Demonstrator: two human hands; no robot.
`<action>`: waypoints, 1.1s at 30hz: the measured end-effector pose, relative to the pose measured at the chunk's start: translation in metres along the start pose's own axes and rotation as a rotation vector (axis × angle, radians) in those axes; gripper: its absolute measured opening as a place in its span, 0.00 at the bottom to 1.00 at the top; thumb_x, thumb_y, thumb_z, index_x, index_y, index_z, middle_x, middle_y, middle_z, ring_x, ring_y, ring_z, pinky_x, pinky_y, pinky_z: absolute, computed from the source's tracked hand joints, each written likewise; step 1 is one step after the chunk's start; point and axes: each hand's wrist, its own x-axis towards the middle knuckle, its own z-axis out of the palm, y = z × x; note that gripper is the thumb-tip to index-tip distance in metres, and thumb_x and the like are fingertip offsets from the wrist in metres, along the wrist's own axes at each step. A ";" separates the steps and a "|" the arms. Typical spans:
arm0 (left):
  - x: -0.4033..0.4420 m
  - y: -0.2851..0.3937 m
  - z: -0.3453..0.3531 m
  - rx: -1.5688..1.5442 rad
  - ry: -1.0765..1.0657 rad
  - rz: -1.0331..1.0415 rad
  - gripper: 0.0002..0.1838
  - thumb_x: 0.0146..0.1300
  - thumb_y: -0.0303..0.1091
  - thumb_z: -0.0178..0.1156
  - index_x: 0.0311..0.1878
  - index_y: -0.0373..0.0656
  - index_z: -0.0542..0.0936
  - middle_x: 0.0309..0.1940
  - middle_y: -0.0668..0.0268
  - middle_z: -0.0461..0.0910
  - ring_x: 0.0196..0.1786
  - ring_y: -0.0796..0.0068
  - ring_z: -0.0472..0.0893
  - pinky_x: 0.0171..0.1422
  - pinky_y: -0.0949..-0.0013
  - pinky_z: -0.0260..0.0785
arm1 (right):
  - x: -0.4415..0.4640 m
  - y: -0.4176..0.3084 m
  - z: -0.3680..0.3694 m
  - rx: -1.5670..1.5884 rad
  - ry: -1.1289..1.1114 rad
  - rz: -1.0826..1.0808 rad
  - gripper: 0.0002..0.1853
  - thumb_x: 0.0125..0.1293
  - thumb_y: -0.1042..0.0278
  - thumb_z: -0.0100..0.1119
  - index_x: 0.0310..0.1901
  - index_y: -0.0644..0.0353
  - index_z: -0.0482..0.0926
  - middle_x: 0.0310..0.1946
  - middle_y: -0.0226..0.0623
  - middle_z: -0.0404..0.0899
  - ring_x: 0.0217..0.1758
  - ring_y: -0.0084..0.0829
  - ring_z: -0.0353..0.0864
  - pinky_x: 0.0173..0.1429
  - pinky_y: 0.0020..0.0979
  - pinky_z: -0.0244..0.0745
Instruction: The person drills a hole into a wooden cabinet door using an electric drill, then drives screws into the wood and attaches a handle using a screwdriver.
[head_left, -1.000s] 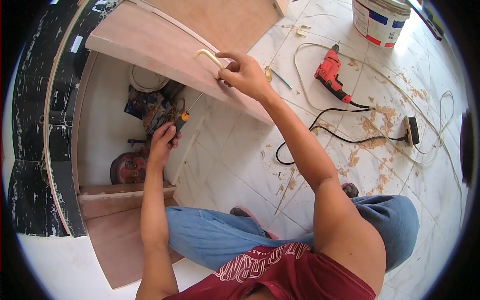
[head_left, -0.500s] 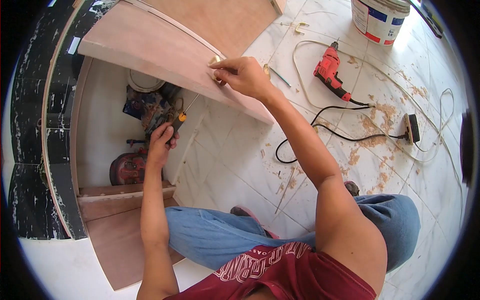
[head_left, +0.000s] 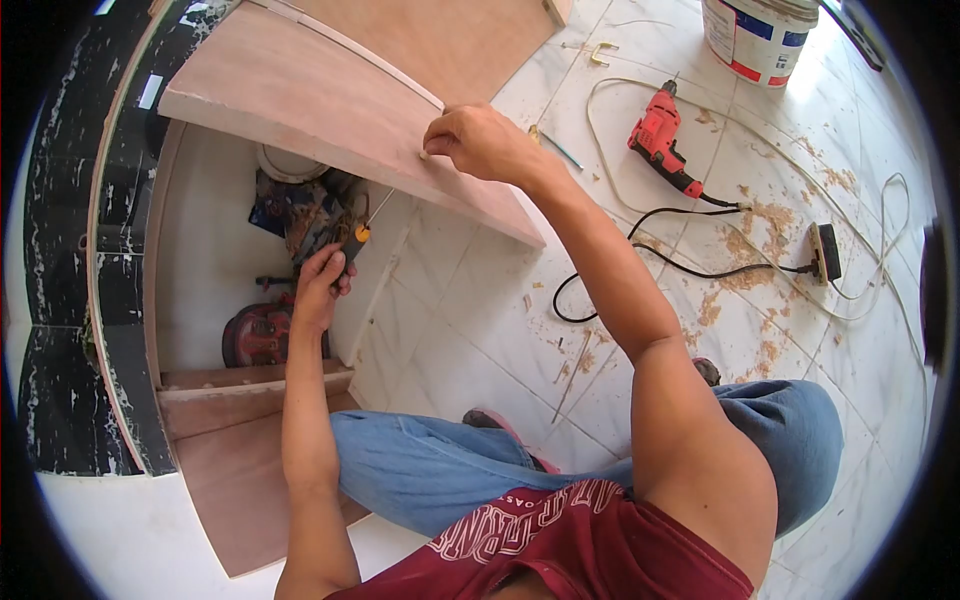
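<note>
My left hand (head_left: 325,280) is closed around the dark and yellow handle of a screwdriver (head_left: 361,234). Its thin shaft points up toward the underside of a wooden cabinet door (head_left: 300,85), where the tip is hidden. On the door's outer face my right hand (head_left: 480,143) is closed, with its fingers curled around a small brass-coloured door handle (head_left: 424,155). Most of that handle is covered by the fingers. Below the door, the open cabinet (head_left: 205,230) shows its pale inner wall.
Inside the cabinet lie a dark crumpled bag (head_left: 300,215) and a red tool (head_left: 262,335). A red drill (head_left: 657,140) with its cord, a plug block (head_left: 825,255), another brass handle (head_left: 603,53), a bucket (head_left: 760,40) and wood shavings (head_left: 770,235) are on the tiles.
My right hand has shifted slightly, and its fingers now curl over the brass handle that showed more before. The screwdriver stays in my left hand, almost unmoved.
</note>
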 end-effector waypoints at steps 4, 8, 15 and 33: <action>0.002 -0.004 -0.004 -0.007 0.003 0.024 0.21 0.72 0.38 0.64 0.62 0.36 0.77 0.36 0.66 0.81 0.33 0.83 0.73 0.35 0.76 0.65 | 0.005 0.007 0.003 0.023 -0.062 0.020 0.09 0.66 0.69 0.62 0.43 0.62 0.88 0.36 0.40 0.87 0.37 0.39 0.84 0.45 0.37 0.78; 0.002 -0.004 -0.002 0.013 -0.018 0.034 0.21 0.72 0.38 0.63 0.61 0.36 0.78 0.36 0.67 0.81 0.33 0.84 0.73 0.36 0.77 0.65 | 0.008 0.003 0.001 0.339 -0.096 0.121 0.10 0.67 0.66 0.62 0.43 0.60 0.88 0.33 0.41 0.87 0.33 0.35 0.84 0.40 0.35 0.80; 0.001 0.000 0.003 0.038 -0.008 0.043 0.21 0.72 0.40 0.64 0.61 0.37 0.79 0.35 0.68 0.81 0.32 0.84 0.72 0.36 0.77 0.65 | 0.000 0.018 -0.002 0.935 -0.253 0.345 0.13 0.73 0.71 0.55 0.51 0.69 0.84 0.38 0.38 0.85 0.41 0.24 0.84 0.43 0.25 0.80; 0.000 0.004 0.004 0.060 -0.020 0.038 0.21 0.72 0.41 0.64 0.61 0.39 0.78 0.36 0.68 0.80 0.33 0.83 0.73 0.36 0.76 0.65 | -0.016 0.025 0.007 0.808 -0.021 0.047 0.13 0.71 0.78 0.59 0.54 0.65 0.85 0.43 0.37 0.87 0.42 0.26 0.86 0.46 0.28 0.86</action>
